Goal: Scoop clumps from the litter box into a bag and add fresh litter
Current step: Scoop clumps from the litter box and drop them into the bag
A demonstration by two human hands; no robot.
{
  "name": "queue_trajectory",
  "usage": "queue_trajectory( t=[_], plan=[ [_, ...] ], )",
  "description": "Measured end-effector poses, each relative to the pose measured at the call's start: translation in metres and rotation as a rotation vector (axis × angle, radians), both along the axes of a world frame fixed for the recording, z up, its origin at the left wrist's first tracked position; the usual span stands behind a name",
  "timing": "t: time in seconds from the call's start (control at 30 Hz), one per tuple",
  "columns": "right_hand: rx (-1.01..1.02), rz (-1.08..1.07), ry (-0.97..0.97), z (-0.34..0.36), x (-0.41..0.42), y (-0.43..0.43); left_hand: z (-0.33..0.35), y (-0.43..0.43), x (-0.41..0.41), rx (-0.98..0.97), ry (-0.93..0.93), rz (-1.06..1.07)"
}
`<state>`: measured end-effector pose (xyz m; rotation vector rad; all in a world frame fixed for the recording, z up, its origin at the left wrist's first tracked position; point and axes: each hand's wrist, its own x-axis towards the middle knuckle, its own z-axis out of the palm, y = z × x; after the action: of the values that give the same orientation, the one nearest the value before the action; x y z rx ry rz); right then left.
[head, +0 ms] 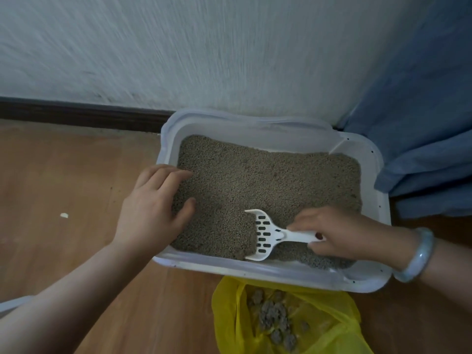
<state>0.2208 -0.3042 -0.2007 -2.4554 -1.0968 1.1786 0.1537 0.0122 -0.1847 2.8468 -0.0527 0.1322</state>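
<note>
A white litter box sits on the floor against the wall, filled with grey-brown litter. My right hand grips the handle of a white slotted scoop, whose blade lies in the litter near the box's front edge, partly filled. My left hand rests over the box's left rim, fingers relaxed and reaching onto the litter. In front of the box lies an open yellow plastic bag holding several grey clumps.
The wooden floor stretches left, with a small white scrap on it. A dark baseboard runs under the white wall. Blue fabric hangs at the right, touching the box's far right corner.
</note>
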Motion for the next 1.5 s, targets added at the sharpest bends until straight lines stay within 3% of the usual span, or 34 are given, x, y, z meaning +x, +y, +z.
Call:
queue_trajectory(
  t=[0.23, 0.53, 0.7, 0.83, 1.03, 1.5],
  plan=[
    [0.159, -0.175, 0.158, -0.027, -0.012, 0.016, 0.0, -0.001, 0.0, 0.021, -0.008, 0.004],
    [0.218, -0.428, 0.279, -0.044, -0.018, 0.012, -0.001, 0.001, 0.0, -0.013, -0.009, 0.018],
    [0.313, -0.509, 0.237, -0.04, -0.017, 0.016, -0.001, 0.001, -0.001, -0.008, -0.004, 0.017],
    [0.334, -0.425, -0.016, -0.036, -0.009, 0.028, -0.001, 0.002, -0.002, -0.011, 0.004, 0.009],
    [0.432, -0.506, -0.129, -0.028, -0.007, 0.018, 0.001, 0.002, -0.002, -0.052, 0.005, 0.01],
    [0.447, -0.546, -0.12, -0.019, -0.015, 0.002, 0.0, 0.003, -0.002, -0.084, -0.025, 0.04]
  ],
)
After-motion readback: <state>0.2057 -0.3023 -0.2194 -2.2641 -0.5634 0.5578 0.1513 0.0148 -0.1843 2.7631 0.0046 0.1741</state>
